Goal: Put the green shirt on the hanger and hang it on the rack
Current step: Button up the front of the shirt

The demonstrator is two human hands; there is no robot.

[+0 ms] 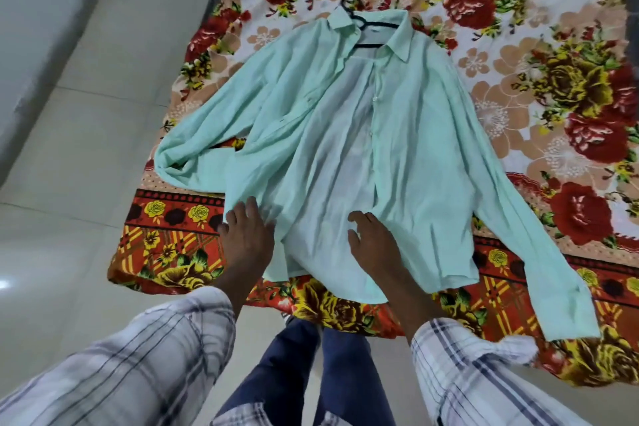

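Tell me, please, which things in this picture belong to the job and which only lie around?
For the job:
- green shirt, spread out flat
- black hanger, at the shirt's collar
- left hand and right hand, both resting on the shirt's lower part

Only lying around:
- flowered bedspread, under the shirt
- tiled floor

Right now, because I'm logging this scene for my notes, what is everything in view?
green shirt: one, pale green, spread open on the blanket.
hanger: one, black, inside the shirt's collar, hook past it.
blanket: one, red, yellow and peach floral, under the shirt.
floor: one, pale grey tiles, left of the blanket.
trousers: one pair, dark blue, bottom centre.
plaid sleeves: two, white and grey, bottom corners.
left hand: one, flat on the shirt's lower hem.
right hand: one, touching the shirt's lower front.
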